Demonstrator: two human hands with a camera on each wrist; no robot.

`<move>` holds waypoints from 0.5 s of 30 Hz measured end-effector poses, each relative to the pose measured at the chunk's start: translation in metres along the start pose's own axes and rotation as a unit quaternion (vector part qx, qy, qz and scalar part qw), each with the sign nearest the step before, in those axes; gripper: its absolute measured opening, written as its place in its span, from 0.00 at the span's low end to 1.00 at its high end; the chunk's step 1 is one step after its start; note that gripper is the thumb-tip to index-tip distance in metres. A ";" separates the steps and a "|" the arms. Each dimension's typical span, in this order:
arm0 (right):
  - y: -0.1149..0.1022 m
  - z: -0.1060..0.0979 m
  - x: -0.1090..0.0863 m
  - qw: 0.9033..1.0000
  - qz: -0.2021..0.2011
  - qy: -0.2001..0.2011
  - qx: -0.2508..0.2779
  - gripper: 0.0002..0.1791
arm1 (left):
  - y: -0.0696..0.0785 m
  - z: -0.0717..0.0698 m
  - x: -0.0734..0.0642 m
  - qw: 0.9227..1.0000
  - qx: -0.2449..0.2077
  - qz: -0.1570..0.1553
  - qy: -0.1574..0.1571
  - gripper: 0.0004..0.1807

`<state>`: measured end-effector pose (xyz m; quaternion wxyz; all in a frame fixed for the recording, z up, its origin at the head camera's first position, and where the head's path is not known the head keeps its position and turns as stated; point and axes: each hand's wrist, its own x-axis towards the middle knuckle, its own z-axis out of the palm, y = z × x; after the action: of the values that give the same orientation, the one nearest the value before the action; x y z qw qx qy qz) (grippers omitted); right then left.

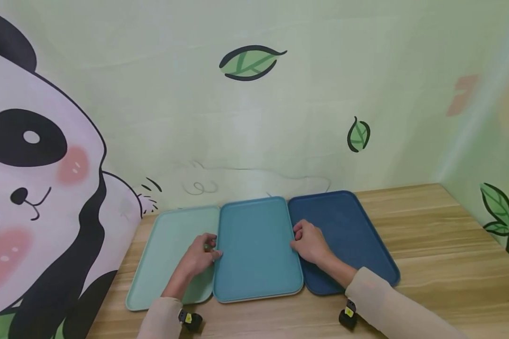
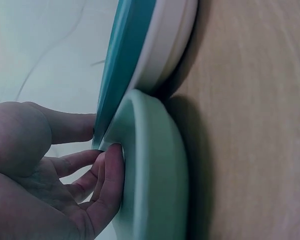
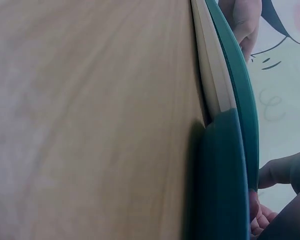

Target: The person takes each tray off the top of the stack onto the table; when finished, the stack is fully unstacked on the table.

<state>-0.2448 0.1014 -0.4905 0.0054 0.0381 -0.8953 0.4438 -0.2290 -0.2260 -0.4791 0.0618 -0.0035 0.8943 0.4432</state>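
A teal-blue rectangular tray (image 1: 256,249) lies in the middle, between a mint-green tray (image 1: 169,254) on the left and a navy tray (image 1: 348,230) on the right. Beneath the teal one, the left wrist view shows a pale, cream-white tray edge (image 2: 165,40). My left hand (image 1: 198,256) grips the teal tray's left rim, thumb on the edge and bent fingers just over the mint tray. Opposite it, my right hand (image 1: 313,242) holds the right rim between thumb and fingers, above the navy tray. Parts of the fingertips are hidden by the rims.
The trays rest on a wood-grain table (image 1: 432,235) that extends to the right. Directly behind it stands a pale green wall (image 1: 254,132) with painted leaves, and a large painted panda (image 1: 68,197) fills the left side. Each wrist carries a small black camera (image 1: 191,321).
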 end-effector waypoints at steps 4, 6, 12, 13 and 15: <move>-0.001 0.002 0.001 1.000 0.005 0.013 0.003 0.16 | -0.001 0.000 0.001 1.000 0.005 0.001 -0.002 0.25; -0.002 0.003 0.001 1.000 0.007 0.021 0.010 0.16 | -0.001 0.000 0.001 1.000 0.004 -0.001 -0.002 0.26; -0.011 -0.003 0.000 0.997 0.032 0.005 0.074 0.17 | -0.002 -0.001 0.000 1.000 -0.001 0.001 -0.002 0.26; -0.013 -0.006 -0.001 0.994 0.040 -0.009 0.102 0.18 | -0.002 -0.001 0.000 1.000 -0.001 0.001 -0.001 0.26; -0.016 -0.013 -0.002 0.984 0.059 -0.044 0.162 0.21 | -0.003 0.000 -0.001 1.000 0.000 -0.001 0.000 0.27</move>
<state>-0.2418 0.1023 -0.4697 -0.0669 0.0053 -0.8117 0.5802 -0.2281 -0.2279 -0.4808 0.0619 -0.0046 0.8941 0.4435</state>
